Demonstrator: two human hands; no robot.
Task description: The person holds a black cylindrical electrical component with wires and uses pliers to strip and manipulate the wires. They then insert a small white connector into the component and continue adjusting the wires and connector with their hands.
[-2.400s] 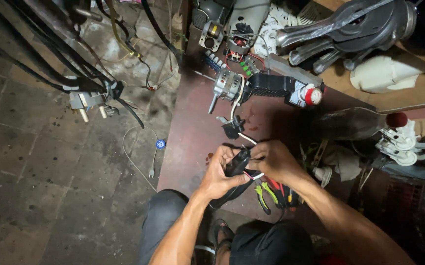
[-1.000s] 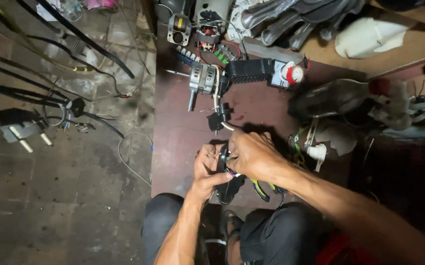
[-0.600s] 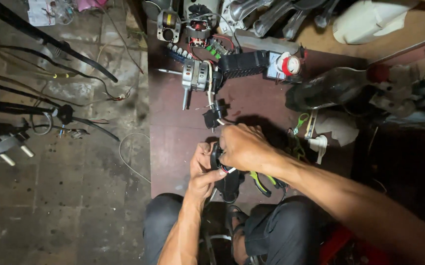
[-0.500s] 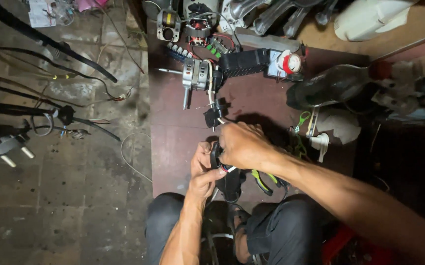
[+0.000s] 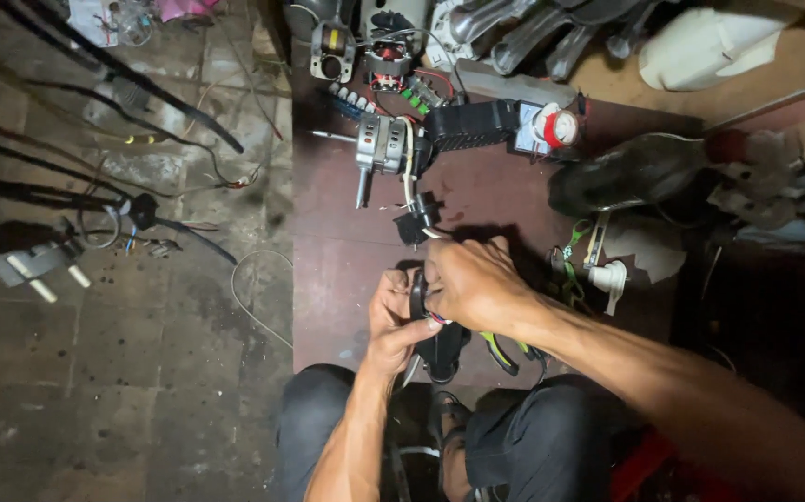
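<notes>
My left hand and my right hand meet over a small black part held between them, just above my knees. Thin coloured wires show under my right fingers. A white cable runs from the part past a black connector up to a small electric motor lying on the dark red board. A black handled tool sits under my hands. My right hand hides most of the part.
A black box with a red and white dial lies beside the motor. Green-handled pliers rest by my right wrist. More motor parts, fan blades and a white cover crowd the top. Black cables cross the tiled floor at left.
The view has drifted so the motor and clutter sit slightly differently in frame. Both hands stay together on the black part with only small finger movements.
</notes>
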